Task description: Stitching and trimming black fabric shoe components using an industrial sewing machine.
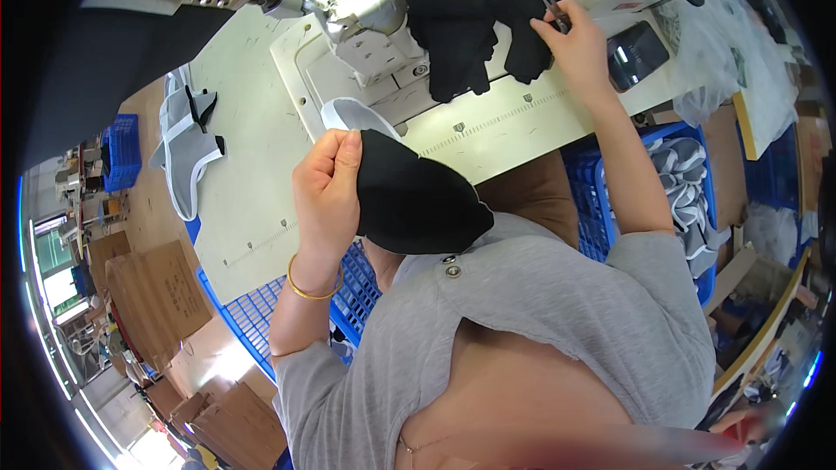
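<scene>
Two things are filling your grip: your left hand (329, 181) is pinching a black fabric piece (420, 198) on your side of the sewing machine head (374, 30), and your right hand (578, 40) is gripping thread snips (558, 21) to its right. Their tips are pointing close by the black cut pieces (455, 28) beside that head, so a careless squeeze could be nicking cloth.

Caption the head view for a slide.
At a sewing machine, the left hand holds a black fabric piece; the right hand holds snips near more black pieces.
</scene>
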{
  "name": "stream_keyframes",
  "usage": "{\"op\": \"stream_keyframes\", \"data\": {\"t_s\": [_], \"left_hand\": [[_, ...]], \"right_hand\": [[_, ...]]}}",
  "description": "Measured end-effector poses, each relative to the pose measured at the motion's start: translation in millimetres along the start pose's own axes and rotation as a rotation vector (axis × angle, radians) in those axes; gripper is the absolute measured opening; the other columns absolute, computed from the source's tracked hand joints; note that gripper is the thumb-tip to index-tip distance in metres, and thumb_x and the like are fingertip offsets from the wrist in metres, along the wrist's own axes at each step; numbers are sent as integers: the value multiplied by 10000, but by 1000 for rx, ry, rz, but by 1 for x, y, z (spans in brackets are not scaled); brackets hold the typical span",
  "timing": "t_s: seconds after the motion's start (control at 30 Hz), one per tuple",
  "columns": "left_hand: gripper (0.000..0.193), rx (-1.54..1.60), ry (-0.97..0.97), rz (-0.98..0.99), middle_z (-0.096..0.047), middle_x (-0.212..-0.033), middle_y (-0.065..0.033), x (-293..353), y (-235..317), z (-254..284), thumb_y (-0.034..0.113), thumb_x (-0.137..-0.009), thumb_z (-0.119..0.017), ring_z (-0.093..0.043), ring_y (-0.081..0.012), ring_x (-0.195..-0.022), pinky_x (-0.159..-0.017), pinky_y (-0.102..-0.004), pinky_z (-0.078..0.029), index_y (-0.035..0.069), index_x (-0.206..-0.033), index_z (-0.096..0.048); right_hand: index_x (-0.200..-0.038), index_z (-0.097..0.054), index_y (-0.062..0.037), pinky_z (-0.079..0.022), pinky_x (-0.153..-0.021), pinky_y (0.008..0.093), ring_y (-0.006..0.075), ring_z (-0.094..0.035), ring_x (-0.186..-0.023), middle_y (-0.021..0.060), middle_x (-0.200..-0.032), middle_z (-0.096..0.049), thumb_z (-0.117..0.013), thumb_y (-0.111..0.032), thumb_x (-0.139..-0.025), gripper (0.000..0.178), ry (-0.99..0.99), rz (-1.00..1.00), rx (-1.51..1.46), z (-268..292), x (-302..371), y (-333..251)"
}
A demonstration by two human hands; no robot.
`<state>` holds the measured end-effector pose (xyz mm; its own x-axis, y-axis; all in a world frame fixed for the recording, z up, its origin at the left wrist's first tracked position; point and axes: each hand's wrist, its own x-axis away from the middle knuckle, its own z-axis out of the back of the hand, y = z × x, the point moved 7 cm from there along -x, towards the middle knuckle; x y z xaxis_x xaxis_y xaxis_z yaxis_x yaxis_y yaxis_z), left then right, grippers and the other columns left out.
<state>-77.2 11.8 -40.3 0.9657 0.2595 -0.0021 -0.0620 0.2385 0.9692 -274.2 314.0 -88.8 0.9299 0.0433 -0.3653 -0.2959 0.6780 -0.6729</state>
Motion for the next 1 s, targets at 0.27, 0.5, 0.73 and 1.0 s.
{"op": "stream_keyframes", "data": {"t_s": [0.27,0.5,0.73,1.0], "left_hand": [[213,44,52,48,-604,-754,38,8,4,2,147,-1005,-572,-499,-21,-707,-632,-192,-421,-30,-922,-656],[211,456,47,219,-667,-858,-14,19,-13,0,139,-998,-582,-571,-39,-743,-655,-183,-464,-45,-1023,-681],[284,476,59,225,-667,-846,-27,24,-8,4,204,-1000,-558,-583,-60,-742,-663,-207,-473,-44,-1006,-697],[203,438,-7,228,-674,-856,-21,24,-9,5,134,-957,-621,-587,-59,-767,-687,-192,-463,-48,-999,-700]], "right_hand": [[-1031,-714,-23,-503,-746,223,68,-624,-803,11,-885,-696,-754,-84,-841,203,-431,-37,-755,22,52,-142],[-921,-688,8,-498,-669,226,65,-615,-729,43,-800,-690,-725,-62,-833,119,-710,-56,-769,-31,110,-188],[-868,-683,17,-486,-632,230,70,-608,-692,49,-739,-679,-724,-118,-822,149,-727,-125,-753,-37,112,-187],[-817,-667,29,-464,-608,260,84,-574,-654,61,-679,-639,-725,-126,-809,166,-734,-134,-753,-40,110,-188]]}}
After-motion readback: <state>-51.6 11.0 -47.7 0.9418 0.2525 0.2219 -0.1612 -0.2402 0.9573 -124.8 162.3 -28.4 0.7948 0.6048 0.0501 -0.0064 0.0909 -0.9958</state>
